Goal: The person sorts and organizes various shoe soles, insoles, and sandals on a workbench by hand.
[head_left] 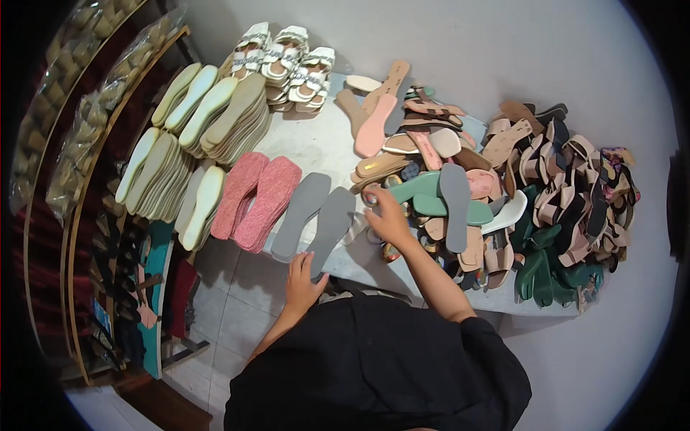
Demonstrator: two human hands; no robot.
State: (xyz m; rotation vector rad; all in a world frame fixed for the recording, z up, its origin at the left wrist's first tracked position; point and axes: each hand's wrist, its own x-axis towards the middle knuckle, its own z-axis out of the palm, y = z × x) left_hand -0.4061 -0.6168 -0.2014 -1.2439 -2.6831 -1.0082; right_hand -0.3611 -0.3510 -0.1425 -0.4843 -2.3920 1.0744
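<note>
Two grey sole-shaped insoles lie side by side at the front of the white table: a left one (302, 215) and a right one (332, 226). My left hand (305, 281) grips the heel end of the right insole, its fingers on one side and its thumb on the other. My right hand (388, 219) is just right of that insole, thumb and fingers apart, with nothing plainly held. Close beyond it are green straps (417, 188) and a loose grey insole (454, 208) on a heap of sandals. Pink-red speckled insoles (269, 205) lie to the left.
Stacks of cream insoles (237, 118) line the table's left side, with white sandals (284, 61) behind. A mixed pile of sandals (560, 194) covers the right side. Shelves (108, 129) with bagged items stand at far left. A pink insole (376, 126) lies near the back.
</note>
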